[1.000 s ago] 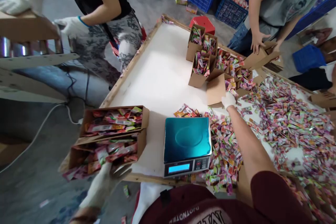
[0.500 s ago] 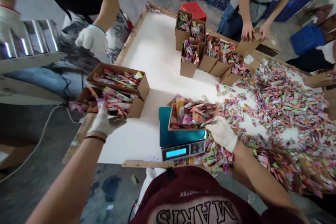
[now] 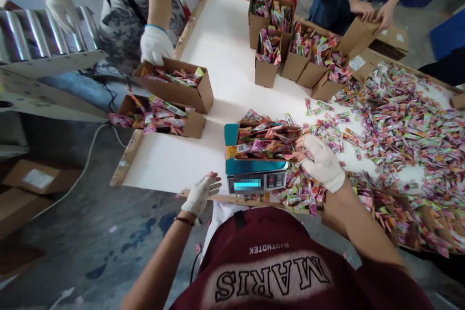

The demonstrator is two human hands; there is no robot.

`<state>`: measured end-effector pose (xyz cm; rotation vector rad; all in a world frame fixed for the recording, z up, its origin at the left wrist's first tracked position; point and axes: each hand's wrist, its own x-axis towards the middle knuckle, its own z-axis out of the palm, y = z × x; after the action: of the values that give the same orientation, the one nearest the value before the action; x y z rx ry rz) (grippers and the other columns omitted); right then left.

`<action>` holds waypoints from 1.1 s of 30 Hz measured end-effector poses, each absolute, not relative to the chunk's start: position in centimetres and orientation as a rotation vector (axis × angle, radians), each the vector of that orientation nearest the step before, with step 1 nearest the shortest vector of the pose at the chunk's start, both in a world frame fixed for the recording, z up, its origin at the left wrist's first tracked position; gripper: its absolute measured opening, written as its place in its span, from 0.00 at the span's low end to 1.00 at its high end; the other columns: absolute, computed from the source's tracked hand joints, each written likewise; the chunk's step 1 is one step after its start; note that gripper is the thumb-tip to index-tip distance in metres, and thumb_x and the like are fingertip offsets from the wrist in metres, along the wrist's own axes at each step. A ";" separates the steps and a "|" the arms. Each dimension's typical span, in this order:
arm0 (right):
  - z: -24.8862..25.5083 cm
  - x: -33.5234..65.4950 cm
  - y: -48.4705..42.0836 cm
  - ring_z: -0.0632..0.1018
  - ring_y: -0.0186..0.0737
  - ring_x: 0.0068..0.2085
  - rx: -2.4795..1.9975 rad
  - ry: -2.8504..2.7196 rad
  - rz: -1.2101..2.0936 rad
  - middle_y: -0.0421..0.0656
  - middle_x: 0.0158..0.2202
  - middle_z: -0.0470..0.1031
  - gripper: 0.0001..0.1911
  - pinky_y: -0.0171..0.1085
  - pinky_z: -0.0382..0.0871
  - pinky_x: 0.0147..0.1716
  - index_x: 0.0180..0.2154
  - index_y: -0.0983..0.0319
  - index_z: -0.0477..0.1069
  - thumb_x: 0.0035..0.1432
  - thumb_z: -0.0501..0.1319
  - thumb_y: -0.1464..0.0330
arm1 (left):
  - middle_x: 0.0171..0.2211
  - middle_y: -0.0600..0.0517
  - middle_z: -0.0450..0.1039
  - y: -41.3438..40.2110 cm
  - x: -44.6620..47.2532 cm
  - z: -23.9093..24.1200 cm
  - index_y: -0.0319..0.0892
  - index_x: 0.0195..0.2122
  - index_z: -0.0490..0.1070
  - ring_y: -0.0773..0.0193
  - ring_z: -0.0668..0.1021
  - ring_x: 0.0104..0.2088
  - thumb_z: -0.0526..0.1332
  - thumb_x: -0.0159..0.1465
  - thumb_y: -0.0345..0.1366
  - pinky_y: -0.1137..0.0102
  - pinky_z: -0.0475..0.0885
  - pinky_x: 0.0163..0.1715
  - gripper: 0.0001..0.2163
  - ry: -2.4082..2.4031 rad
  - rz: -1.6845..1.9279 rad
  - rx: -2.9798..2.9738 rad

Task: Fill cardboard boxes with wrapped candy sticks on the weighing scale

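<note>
A cardboard box of colourful sachets (image 3: 267,141) sits on the teal scale (image 3: 231,166) at the table's front edge. My gloved right hand (image 3: 321,162) is curled against the box's right end and rests on loose sachets. Open, with fingers spread, my gloved left hand (image 3: 201,193) hovers at the table's front rim (image 3: 203,197), just left of the scale's display (image 3: 247,184). It holds nothing.
Two filled boxes (image 3: 174,89) (image 3: 160,121) lie at the table's left edge; a co-worker's gloved hand (image 3: 156,43) is on the upper one. Upright filled boxes (image 3: 267,65) stand at the back. Loose sachets (image 3: 399,126) cover the right side. Another person's hands (image 3: 363,9) fold cardboard. Roller conveyor (image 3: 36,34) at left.
My right hand brought a filled box onto the scale and stays at its end. My left hand left the boxes at the left edge and came back to the front rim.
</note>
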<state>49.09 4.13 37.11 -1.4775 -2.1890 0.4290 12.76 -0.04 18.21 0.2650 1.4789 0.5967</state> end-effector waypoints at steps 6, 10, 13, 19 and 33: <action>37.1 48.2 5.9 0.77 0.49 0.53 -1.546 -2.119 0.518 0.51 0.54 0.73 0.22 0.50 0.74 0.56 0.58 0.60 0.68 0.65 0.62 0.62 | 0.50 0.40 0.77 -0.1 12.4 19.2 0.39 0.49 0.73 0.56 0.81 0.42 0.72 0.46 0.60 0.65 0.74 0.42 0.36 1.464 0.720 0.365; 36.1 46.0 8.4 0.77 0.54 0.54 -1.740 -2.334 0.544 0.53 0.57 0.73 0.27 0.53 0.74 0.54 0.61 0.61 0.67 0.63 0.64 0.62 | 0.51 0.40 0.76 -1.2 12.9 19.6 0.39 0.50 0.73 0.55 0.81 0.43 0.72 0.44 0.61 0.65 0.74 0.43 0.38 1.460 0.737 0.374; 34.7 43.9 10.7 0.79 0.57 0.49 -2.009 -2.543 0.672 0.54 0.55 0.74 0.35 0.52 0.75 0.49 0.64 0.61 0.64 0.57 0.69 0.62 | 0.49 0.38 0.77 -3.0 13.9 19.6 0.38 0.49 0.73 0.54 0.81 0.42 0.72 0.43 0.61 0.65 0.74 0.41 0.39 1.466 0.718 0.355; 33.2 43.2 12.2 0.81 0.49 0.46 -1.974 -2.632 0.661 0.51 0.48 0.80 0.26 0.46 0.73 0.49 0.60 0.60 0.69 0.60 0.59 0.76 | 0.44 0.38 0.79 -6.1 15.5 19.6 0.38 0.45 0.73 0.53 0.82 0.39 0.72 0.43 0.60 0.64 0.74 0.38 0.36 1.460 0.684 0.313; 35.9 51.9 6.3 0.80 0.45 0.45 -1.617 -1.517 0.467 0.47 0.44 0.79 0.17 0.46 0.76 0.50 0.51 0.57 0.73 0.64 0.58 0.59 | 0.48 0.40 0.78 -1.4 16.4 21.5 0.39 0.49 0.73 0.54 0.81 0.43 0.72 0.43 0.65 0.65 0.73 0.42 0.40 1.461 0.776 0.466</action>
<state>51.88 6.29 35.86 -1.6166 -1.5168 0.4674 16.39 -1.44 21.45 0.4656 1.4610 0.7765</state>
